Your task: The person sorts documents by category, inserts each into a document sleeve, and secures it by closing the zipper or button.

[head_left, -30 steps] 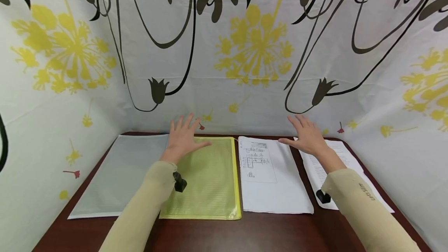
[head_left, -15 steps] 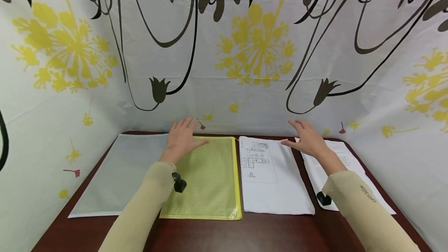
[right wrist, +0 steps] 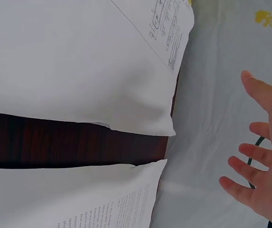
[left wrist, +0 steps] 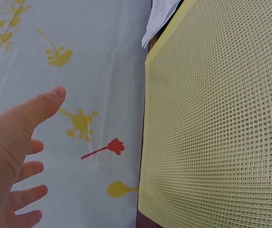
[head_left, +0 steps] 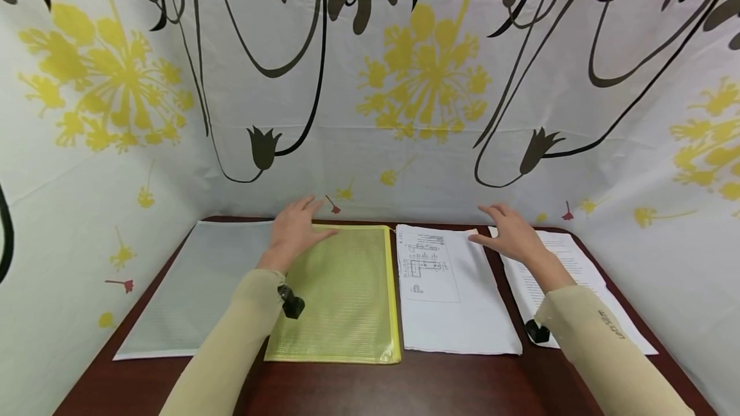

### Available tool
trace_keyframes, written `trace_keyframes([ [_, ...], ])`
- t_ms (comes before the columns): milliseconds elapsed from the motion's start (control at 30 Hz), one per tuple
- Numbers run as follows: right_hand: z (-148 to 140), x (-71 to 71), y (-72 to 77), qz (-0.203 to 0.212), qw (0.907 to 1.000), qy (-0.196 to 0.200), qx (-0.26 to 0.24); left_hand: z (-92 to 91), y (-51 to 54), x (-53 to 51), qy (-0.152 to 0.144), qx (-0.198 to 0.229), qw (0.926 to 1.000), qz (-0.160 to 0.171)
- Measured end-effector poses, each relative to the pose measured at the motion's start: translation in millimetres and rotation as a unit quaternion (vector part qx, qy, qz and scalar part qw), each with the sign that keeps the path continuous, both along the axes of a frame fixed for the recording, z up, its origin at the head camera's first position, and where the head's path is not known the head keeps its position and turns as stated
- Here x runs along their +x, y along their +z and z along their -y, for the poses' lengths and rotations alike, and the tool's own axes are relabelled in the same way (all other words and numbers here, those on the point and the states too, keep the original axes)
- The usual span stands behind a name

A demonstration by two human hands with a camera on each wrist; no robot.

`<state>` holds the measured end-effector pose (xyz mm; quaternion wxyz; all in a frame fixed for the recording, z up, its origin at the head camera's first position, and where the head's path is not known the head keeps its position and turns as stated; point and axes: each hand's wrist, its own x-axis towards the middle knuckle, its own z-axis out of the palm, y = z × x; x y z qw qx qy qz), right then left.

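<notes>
My left hand hovers over the upper left part of a yellow mesh zip folder, fingers relaxed and thumb spread, holding nothing. In the left wrist view, a gap shows between that hand and the folder's mesh face. Above the far end of the papers, my right hand hangs with thumb apart and fingers slightly bent, also holding nothing. Beneath and left of it lies a stack of white paper with a printed line drawing. A printed text sheet is partly hidden by the right forearm.
On the left lies a pale grey translucent folder. Everything rests on a dark reddish-brown table. A white cloth with yellow and dark flower prints rises behind and along both sides. Small black cube-shaped devices sit at the wrists.
Both hands have lowered slightly, and their fingers have gone from widely spread to more bent. The left hand has shifted a little left. The folders and papers lie as before.
</notes>
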<state>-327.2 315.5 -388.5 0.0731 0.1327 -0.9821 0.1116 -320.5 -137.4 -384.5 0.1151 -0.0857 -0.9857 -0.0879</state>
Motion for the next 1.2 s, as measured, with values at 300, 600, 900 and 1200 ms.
trace_keyframes([
  [300,-2,5.2,-1.1,0.016,0.9998,-0.009,-0.004,6.2,-2.9,1.5,0.008,0.016,0.9998,0.003],
  [600,-9,6.2,-7.5,0.035,0.9993,-0.014,-0.004,12.1,-0.9,4.0,0.019,0.022,0.9995,0.013],
  [900,-14,13.6,-15.6,0.037,0.9991,-0.017,-0.009,23.3,-8.3,6.2,0.022,0.046,0.9986,0.015],
  [1200,-19,18.3,-21.9,0.041,0.9986,-0.027,-0.020,36.6,-12.3,11.3,0.030,0.074,0.9967,0.016],
])
